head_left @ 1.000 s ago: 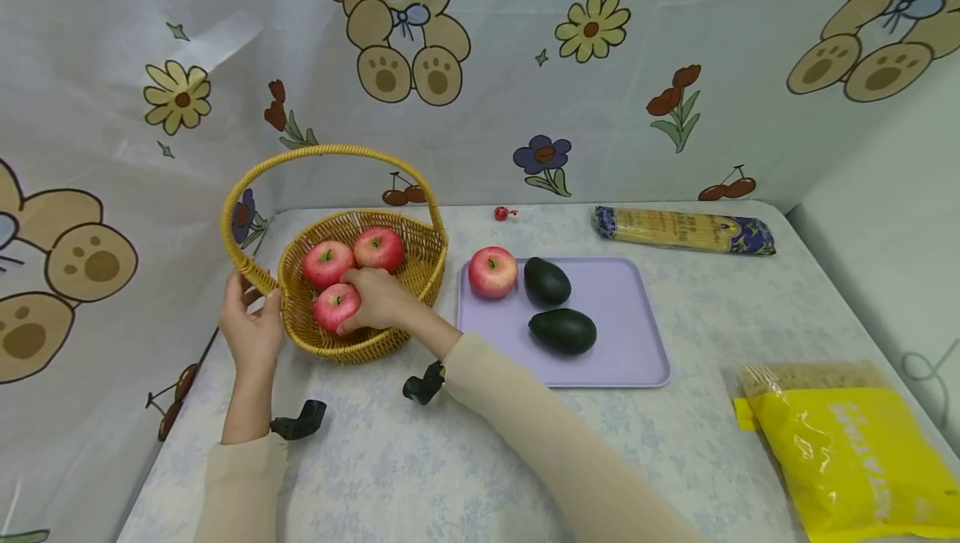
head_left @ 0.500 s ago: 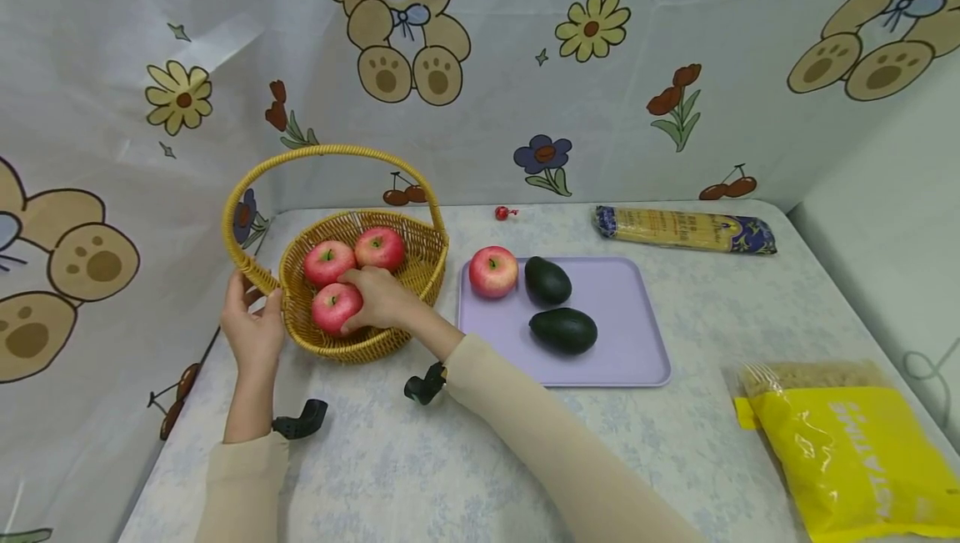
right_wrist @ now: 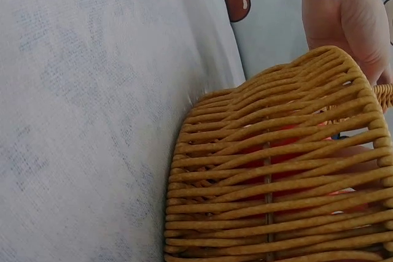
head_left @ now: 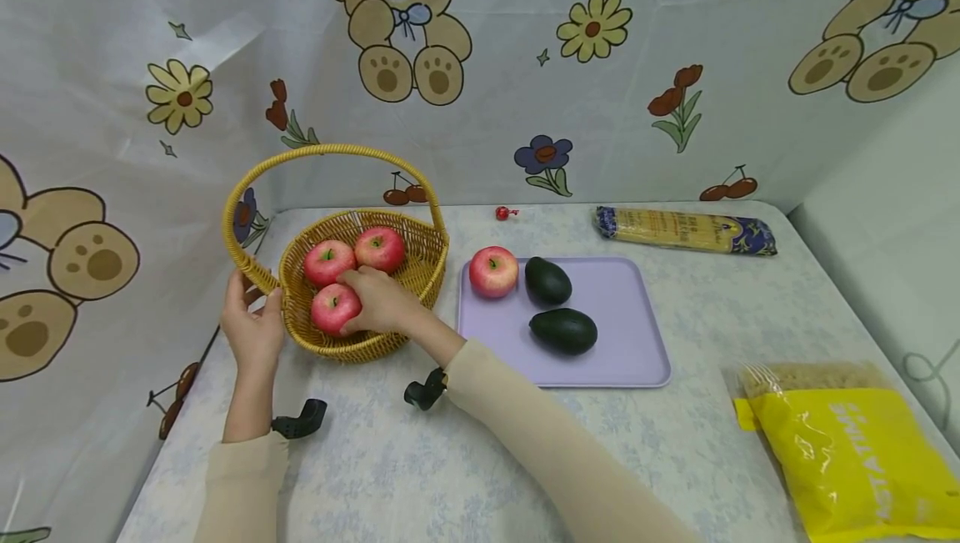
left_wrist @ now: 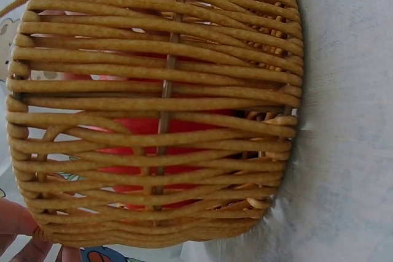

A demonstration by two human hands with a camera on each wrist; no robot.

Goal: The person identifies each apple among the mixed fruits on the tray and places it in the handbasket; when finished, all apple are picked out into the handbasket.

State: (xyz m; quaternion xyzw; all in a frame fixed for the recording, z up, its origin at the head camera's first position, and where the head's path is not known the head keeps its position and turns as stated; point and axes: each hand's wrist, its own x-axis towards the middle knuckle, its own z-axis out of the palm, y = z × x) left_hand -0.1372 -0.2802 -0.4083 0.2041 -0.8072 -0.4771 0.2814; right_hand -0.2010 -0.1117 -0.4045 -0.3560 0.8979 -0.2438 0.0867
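Note:
A yellow wicker basket (head_left: 360, 351) with a tall arched handle (head_left: 326, 148) stands at the left of the table. At the handle's left foot, my left hand (head_left: 255, 339) holds the basket, fingers behind and thumb in front. My right hand (head_left: 386, 303) reaches over the near rim and grips a red apple (head_left: 333, 309) inside. Two more apples, one at the left (head_left: 328, 262) and one behind (head_left: 380, 248), lie in the basket. In the left wrist view, the woven wall (left_wrist: 153, 102) fills most of the frame, with red showing through its gaps.
Right of the basket, a lilac tray (head_left: 630, 359) bears an apple (head_left: 492, 273) and two dark green avocados (head_left: 562, 331). A long noodle packet (head_left: 682, 230) lies at the back. At the right front is a yellow bag (head_left: 855, 451); a small red item (head_left: 502, 213) lies behind the tray.
The gripped apple has shifted very slightly left in the basket, with the right hand still on it. The left hand keeps its place at the handle's foot.

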